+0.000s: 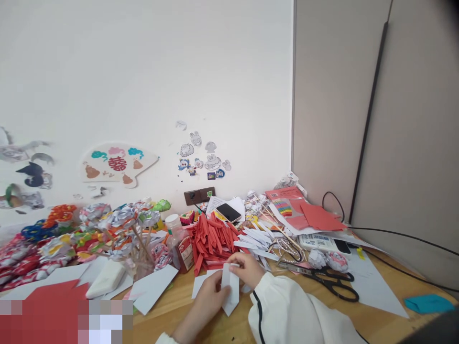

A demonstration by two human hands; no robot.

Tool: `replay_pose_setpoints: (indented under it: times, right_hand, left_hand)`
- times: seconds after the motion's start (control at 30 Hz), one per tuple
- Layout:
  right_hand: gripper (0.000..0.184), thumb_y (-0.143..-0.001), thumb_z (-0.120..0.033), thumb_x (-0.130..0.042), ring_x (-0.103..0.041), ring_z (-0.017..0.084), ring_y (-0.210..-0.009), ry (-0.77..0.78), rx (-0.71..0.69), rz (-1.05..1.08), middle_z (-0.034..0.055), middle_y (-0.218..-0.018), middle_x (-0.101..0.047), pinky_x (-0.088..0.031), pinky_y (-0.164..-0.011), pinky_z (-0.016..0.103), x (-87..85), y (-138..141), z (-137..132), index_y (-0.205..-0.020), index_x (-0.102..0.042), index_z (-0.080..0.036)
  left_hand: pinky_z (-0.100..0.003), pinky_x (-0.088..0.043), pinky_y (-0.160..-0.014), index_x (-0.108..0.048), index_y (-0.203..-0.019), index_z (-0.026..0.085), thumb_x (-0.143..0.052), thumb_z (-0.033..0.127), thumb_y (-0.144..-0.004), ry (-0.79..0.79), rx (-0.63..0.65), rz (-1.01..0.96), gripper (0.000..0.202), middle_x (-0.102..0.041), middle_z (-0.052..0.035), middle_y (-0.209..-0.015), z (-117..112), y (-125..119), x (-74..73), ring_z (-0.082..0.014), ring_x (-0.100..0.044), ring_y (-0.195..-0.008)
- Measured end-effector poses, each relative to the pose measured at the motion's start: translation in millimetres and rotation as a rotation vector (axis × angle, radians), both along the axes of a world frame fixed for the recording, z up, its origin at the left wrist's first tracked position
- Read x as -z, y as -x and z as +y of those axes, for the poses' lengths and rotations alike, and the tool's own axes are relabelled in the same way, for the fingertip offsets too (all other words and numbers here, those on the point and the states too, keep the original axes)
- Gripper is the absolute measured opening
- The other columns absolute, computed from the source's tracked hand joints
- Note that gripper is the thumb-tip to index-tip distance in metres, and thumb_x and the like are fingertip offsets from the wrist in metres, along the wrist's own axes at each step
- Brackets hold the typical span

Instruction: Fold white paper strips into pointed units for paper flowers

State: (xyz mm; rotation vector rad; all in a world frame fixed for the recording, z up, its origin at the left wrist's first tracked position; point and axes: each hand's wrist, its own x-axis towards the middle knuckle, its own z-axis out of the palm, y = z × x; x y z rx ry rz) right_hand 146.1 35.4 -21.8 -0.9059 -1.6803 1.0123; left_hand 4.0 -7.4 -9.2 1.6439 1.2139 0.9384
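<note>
A narrow folded strip of white paper [231, 292] stands between my two hands, above the wooden table. My left hand [209, 295] grips its left side, with the thumb across the front. At the top edge, the fingers of my right hand [247, 268] pinch the same paper. Just beyond my hands lies a heap of folded red paper pieces [213, 239], and to its right a pile of folded white paper pieces [256, 241]. A flat white sheet [199, 283] lies partly behind my left hand.
Black-handled scissors [339, 282] lie right of my sleeve. A clear bottle [175, 234] stands left of the red heap. A phone [228, 212] rests on papers at the back. Crumpled paper flowers [122, 220] crowd the left, red sheets [319, 216] the right.
</note>
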Motion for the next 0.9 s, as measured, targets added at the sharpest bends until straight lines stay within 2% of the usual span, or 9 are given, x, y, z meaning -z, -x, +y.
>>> replay_pose_setpoints:
  times: [0.07,0.17,0.27,0.4,0.53,0.77,0.9]
  right_hand:
    - [0.018,-0.066,-0.025,-0.057,-0.052,0.012,-0.060,0.034,-0.020,0.027,0.0004,-0.066,-0.058,-0.039,-0.055,0.023,-2.6,2.8,-3.7,-0.081,-0.061,-0.016]
    - [0.035,-0.067,-0.046,-0.055,-0.050,0.011,-0.054,0.204,-0.062,0.188,0.0000,-0.062,-0.054,-0.040,-0.050,0.024,-1.8,3.8,-2.2,-0.082,-0.059,-0.015]
    - [0.047,-0.061,-0.059,-0.054,-0.050,0.011,-0.052,0.373,-0.171,0.316,-0.0010,-0.060,-0.051,-0.042,-0.049,0.026,3.7,3.5,3.3,-0.075,-0.056,-0.014]
    - [0.050,-0.053,-0.058,-0.062,-0.052,0.012,-0.053,0.433,-0.225,0.364,-0.0019,-0.057,-0.051,-0.044,-0.052,0.028,10.1,5.5,5.9,-0.073,-0.055,-0.014]
    - [0.051,-0.053,-0.059,-0.062,-0.051,0.010,-0.052,0.444,-0.230,0.386,-0.0022,-0.057,-0.051,-0.043,-0.053,0.028,11.9,8.2,4.8,-0.072,-0.055,-0.013]
    - [0.050,-0.054,-0.060,-0.060,-0.052,0.010,-0.052,0.436,-0.246,0.351,-0.0020,-0.057,-0.052,-0.042,-0.052,0.026,7.9,7.6,0.8,-0.071,-0.055,-0.013]
    - [0.051,-0.056,-0.061,-0.058,-0.052,0.010,-0.053,0.445,-0.231,0.344,-0.0013,-0.059,-0.052,-0.042,-0.052,0.026,6.5,8.1,-1.0,-0.072,-0.056,-0.013]
  left_hand:
    - [-0.030,-0.043,-0.068,-0.062,-0.077,0.012,-0.051,0.019,-0.063,-0.070,-0.045,0.033,0.019,-0.067,-0.0061,-0.078,0.5,0.6,-1.2,-0.0217,-0.058,-0.074]
    - [-0.031,-0.044,-0.065,-0.063,-0.078,0.010,-0.052,0.034,-0.067,-0.077,-0.097,0.015,0.028,-0.067,-0.0071,-0.072,4.4,3.0,-0.2,-0.0226,-0.058,-0.069]
    - [-0.030,-0.044,-0.063,-0.062,-0.082,0.009,-0.053,0.037,-0.067,-0.092,-0.137,-0.036,0.033,-0.066,-0.0067,-0.070,7.7,4.4,2.0,-0.0220,-0.057,-0.068]
    - [-0.030,-0.044,-0.065,-0.062,-0.086,0.010,-0.056,0.037,-0.066,-0.107,-0.152,-0.063,0.035,-0.066,-0.0084,-0.077,8.8,4.7,4.0,-0.0234,-0.058,-0.073]
    - [-0.032,-0.044,-0.065,-0.062,-0.086,0.010,-0.055,0.037,-0.066,-0.120,-0.159,-0.044,0.035,-0.067,-0.0094,-0.078,7.9,4.8,4.0,-0.0239,-0.058,-0.073]
    - [-0.029,-0.043,-0.059,-0.061,-0.071,0.011,-0.054,0.040,-0.066,-0.119,-0.210,0.003,0.030,-0.064,-0.0060,-0.066,2.6,2.6,-4.7,-0.0213,-0.056,-0.065]
    - [-0.027,-0.042,-0.056,-0.060,-0.067,0.012,-0.053,0.044,-0.066,-0.120,-0.210,-0.011,0.033,-0.063,-0.0042,-0.061,2.8,2.4,-3.8,-0.0201,-0.056,-0.061]
